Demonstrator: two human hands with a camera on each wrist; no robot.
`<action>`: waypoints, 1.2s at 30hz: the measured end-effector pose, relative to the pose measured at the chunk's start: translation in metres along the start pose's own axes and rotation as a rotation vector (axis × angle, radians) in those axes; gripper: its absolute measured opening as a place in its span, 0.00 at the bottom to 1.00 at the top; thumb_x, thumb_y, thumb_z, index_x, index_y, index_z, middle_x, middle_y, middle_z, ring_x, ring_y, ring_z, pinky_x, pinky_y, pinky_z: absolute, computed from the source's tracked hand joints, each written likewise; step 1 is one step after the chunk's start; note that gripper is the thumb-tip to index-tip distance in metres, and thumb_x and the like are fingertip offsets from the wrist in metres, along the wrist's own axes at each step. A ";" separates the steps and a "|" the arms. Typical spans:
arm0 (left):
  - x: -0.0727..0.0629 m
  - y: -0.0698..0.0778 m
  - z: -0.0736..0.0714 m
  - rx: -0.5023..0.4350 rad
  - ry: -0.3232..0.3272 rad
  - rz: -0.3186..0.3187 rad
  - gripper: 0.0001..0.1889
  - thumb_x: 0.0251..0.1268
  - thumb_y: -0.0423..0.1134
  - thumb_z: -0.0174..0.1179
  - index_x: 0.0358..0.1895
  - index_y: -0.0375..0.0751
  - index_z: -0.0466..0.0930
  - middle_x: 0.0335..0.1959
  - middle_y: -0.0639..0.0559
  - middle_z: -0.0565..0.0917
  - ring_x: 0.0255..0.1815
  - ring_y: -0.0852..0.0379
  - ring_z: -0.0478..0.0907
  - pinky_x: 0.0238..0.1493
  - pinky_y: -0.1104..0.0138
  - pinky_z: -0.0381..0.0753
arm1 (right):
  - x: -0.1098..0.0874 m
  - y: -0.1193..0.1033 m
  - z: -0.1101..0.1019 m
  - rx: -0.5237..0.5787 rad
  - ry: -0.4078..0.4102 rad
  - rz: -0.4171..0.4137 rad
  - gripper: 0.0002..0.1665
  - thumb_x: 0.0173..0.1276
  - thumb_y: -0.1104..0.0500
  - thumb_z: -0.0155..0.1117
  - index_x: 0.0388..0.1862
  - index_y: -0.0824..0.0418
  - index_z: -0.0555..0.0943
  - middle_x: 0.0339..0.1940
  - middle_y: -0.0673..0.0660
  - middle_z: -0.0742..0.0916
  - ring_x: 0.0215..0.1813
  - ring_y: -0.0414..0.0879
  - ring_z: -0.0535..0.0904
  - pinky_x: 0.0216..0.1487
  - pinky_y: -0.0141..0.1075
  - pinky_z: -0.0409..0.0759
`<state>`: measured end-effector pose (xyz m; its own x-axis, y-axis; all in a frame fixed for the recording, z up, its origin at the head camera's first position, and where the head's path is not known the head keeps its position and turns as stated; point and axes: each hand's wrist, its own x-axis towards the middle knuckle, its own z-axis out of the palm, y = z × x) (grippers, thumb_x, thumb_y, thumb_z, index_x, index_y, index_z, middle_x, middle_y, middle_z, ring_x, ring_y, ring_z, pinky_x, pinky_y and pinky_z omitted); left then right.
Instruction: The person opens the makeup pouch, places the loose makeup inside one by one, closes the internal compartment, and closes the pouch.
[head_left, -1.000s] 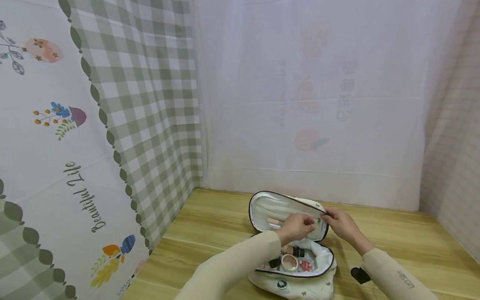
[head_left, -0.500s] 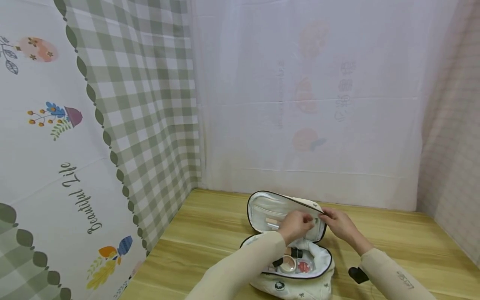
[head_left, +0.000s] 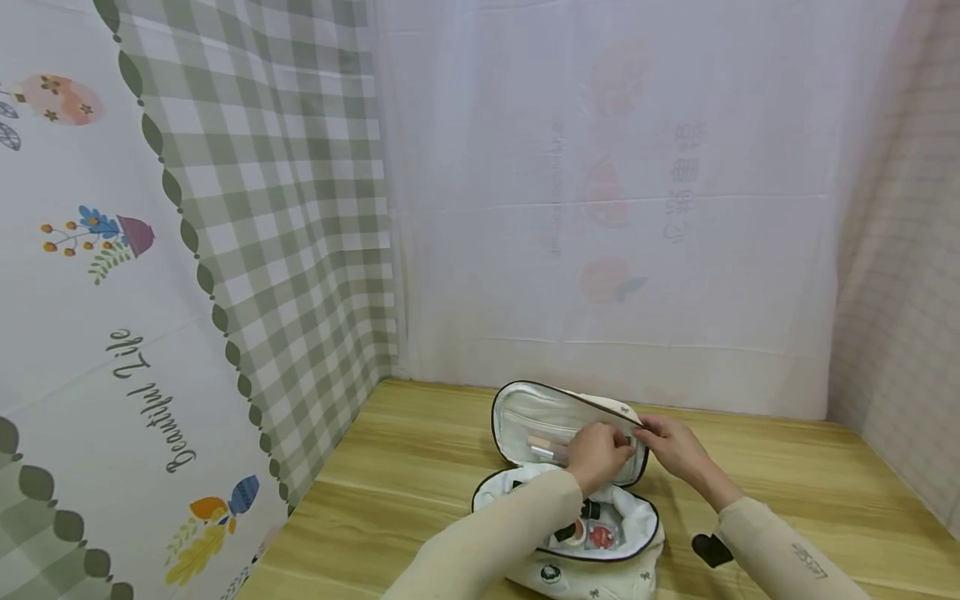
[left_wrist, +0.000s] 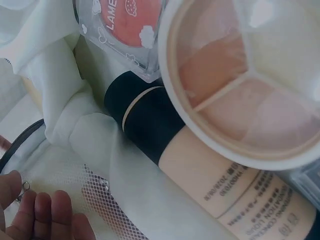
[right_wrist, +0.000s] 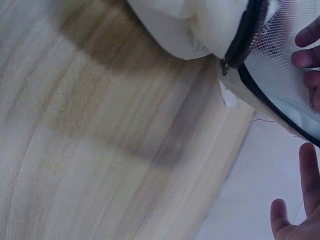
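Note:
A cream quilted makeup bag [head_left: 585, 575] with black piping stands on the table, its lid [head_left: 517, 412] tilted up at the back. Inside the lid is a mesh pocket [left_wrist: 100, 190] holding slim tubes [head_left: 547, 450]. My left hand [head_left: 598, 457] is at the pocket's right end and pinches a small metal zipper pull [left_wrist: 26, 185]. With its fingertips at the lid's right edge, my right hand [head_left: 678, 452] holds the lid up. In the bag lie a foundation bottle [left_wrist: 210, 185], a round three-part palette [left_wrist: 220, 65] and a red blush case [left_wrist: 132, 22]. My left forearm hides part of the bag.
A small black object [head_left: 711, 550] lies right of the bag, by the right sleeve [head_left: 780, 542]. The wood-grain table [head_left: 405, 467] reaches a white curtain [head_left: 615, 350] behind and a checked cloth [head_left: 330, 250] at left.
My left hand has shifted slightly right along the lid's pocket, uncovering more of the tubes. My right hand stays at the lid's edge. The head view has turned a little.

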<state>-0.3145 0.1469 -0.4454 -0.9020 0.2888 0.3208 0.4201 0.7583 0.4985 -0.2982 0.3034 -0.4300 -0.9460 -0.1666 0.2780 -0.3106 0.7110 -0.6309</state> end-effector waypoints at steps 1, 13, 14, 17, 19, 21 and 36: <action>0.000 0.000 0.001 0.008 0.004 -0.006 0.06 0.58 0.49 0.69 0.26 0.55 0.89 0.22 0.68 0.82 0.26 0.69 0.77 0.26 0.74 0.70 | 0.000 -0.001 0.000 0.005 -0.001 0.010 0.16 0.75 0.61 0.59 0.55 0.70 0.81 0.46 0.62 0.87 0.45 0.50 0.79 0.44 0.46 0.77; -0.001 0.001 0.001 -0.081 0.043 -0.037 0.06 0.53 0.46 0.71 0.21 0.55 0.88 0.18 0.67 0.80 0.22 0.69 0.73 0.23 0.74 0.66 | 0.000 -0.006 -0.002 0.015 -0.008 0.043 0.19 0.76 0.60 0.58 0.56 0.72 0.80 0.47 0.64 0.87 0.47 0.51 0.80 0.45 0.45 0.77; -0.001 0.001 0.000 -0.084 0.040 -0.039 0.06 0.53 0.45 0.70 0.21 0.55 0.88 0.18 0.67 0.80 0.22 0.69 0.73 0.23 0.74 0.66 | 0.000 -0.006 -0.002 0.018 -0.010 0.042 0.18 0.76 0.60 0.58 0.57 0.72 0.80 0.47 0.63 0.87 0.46 0.50 0.79 0.44 0.45 0.77; -0.002 0.000 -0.001 -0.080 0.043 -0.029 0.05 0.51 0.44 0.69 0.21 0.56 0.88 0.18 0.68 0.80 0.22 0.69 0.72 0.22 0.75 0.66 | 0.000 -0.005 -0.002 0.021 -0.014 0.029 0.18 0.76 0.60 0.58 0.56 0.73 0.80 0.46 0.63 0.87 0.44 0.49 0.78 0.42 0.43 0.76; -0.003 0.000 -0.001 -0.084 0.045 -0.015 0.04 0.50 0.42 0.68 0.21 0.55 0.88 0.18 0.68 0.79 0.21 0.69 0.71 0.22 0.75 0.65 | -0.001 -0.005 -0.002 0.024 -0.014 0.027 0.18 0.76 0.60 0.58 0.55 0.73 0.80 0.45 0.63 0.87 0.43 0.49 0.78 0.42 0.43 0.76; -0.003 -0.001 0.000 -0.084 0.050 0.009 0.05 0.50 0.42 0.67 0.20 0.54 0.87 0.17 0.67 0.78 0.20 0.70 0.70 0.21 0.75 0.64 | -0.001 -0.004 -0.002 0.021 -0.014 0.023 0.18 0.76 0.60 0.58 0.55 0.73 0.80 0.46 0.63 0.87 0.44 0.49 0.78 0.42 0.43 0.76; -0.001 0.003 0.006 -0.021 0.024 -0.039 0.14 0.54 0.49 0.70 0.13 0.56 0.82 0.12 0.68 0.74 0.17 0.69 0.68 0.18 0.73 0.62 | -0.001 -0.004 0.000 0.027 0.015 0.013 0.14 0.72 0.63 0.61 0.52 0.70 0.83 0.42 0.60 0.87 0.41 0.46 0.76 0.39 0.38 0.74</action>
<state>-0.3127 0.1523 -0.4495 -0.9151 0.2450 0.3201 0.3870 0.7562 0.5276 -0.2960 0.3009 -0.4282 -0.9485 -0.1470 0.2807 -0.3012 0.6939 -0.6540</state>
